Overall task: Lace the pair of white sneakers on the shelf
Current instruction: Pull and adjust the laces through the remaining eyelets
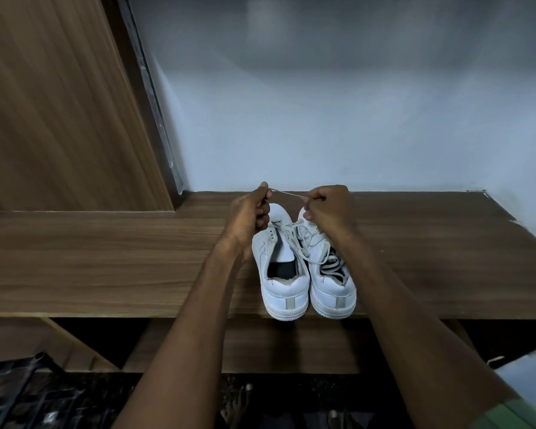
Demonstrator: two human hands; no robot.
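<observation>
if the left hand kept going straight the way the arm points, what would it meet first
Probably the pale wall behind the shelf. The left hand, gripping the lace, points away over the shelf's back edge with nothing visible between, though depth is hard to judge.

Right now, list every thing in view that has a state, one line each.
Left hand: raised over the shoes, pinching one end of the lace.
Right hand: raised, pinching the other end.
Lace: stretched taut between the hands.
Left sneaker: upright on the shelf, eyelets empty, tongue exposed.
Right sneaker: upright, lace lying loose across it.
Shelf: bearing both sneakers at its front edge.
</observation>
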